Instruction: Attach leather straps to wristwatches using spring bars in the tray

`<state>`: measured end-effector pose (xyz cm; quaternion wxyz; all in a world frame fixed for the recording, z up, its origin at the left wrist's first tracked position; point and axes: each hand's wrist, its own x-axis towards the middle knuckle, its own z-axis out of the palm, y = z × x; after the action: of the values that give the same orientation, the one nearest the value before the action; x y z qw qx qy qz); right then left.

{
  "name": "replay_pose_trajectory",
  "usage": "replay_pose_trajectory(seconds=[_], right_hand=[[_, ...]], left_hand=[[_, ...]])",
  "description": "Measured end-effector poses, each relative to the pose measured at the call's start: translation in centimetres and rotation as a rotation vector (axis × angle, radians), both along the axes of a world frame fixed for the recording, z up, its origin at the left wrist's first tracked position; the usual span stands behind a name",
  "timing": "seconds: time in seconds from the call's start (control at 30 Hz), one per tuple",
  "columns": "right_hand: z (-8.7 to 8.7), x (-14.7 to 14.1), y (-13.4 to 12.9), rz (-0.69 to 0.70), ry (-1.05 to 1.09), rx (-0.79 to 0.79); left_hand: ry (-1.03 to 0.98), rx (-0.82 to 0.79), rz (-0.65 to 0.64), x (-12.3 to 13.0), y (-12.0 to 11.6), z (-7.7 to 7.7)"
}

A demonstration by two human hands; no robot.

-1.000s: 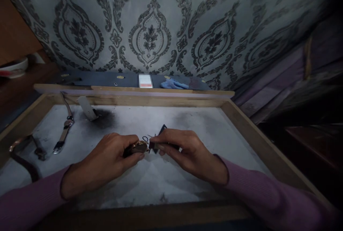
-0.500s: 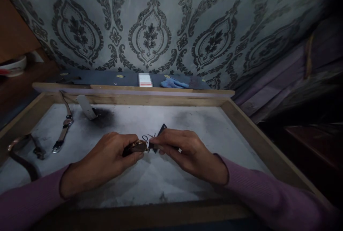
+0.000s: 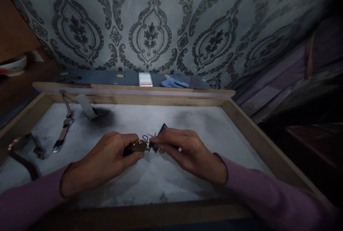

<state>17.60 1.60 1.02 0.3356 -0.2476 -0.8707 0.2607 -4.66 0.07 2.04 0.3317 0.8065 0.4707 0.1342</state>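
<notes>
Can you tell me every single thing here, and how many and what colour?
Round gold-rimmed watch: 1, gold and dark, left hand
Flat strap piece: 1, dark, right hand
Tiny thin loop: 1, dark, between hands
Slim strapped watch: 1, dark and tan, tray's left
Flat pale strap: 1, off-white, tray's back left
Curved strap: 1, brown, far left
Wooden-sided tray: 1, brown, white floor, below hands
Crumpled cloth: 1, blue, behind tray
Small striped box or card: 1, white and red, behind tray
Bowl: 1, white, left
Patterned wall covering: 1, grey, back
Left hand, right hand: 2, purple sleeves, front
</notes>
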Motion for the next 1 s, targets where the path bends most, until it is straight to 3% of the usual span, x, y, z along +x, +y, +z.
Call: replay_pose_trajectory(seconds=[0.63, 1.0], right_hand=[[-0.32, 0.13, -0.02, 0.048, -0.005, 0.022], [-0.91, -0.01, -0.05, 0.016, 0.007, -0.062]], left_hand=[[-0.025, -0.002, -0.011, -0.09, 0.00, -0.41], [-0.174, -0.287, 0.039, 0.22, 0.19, -0.59]])
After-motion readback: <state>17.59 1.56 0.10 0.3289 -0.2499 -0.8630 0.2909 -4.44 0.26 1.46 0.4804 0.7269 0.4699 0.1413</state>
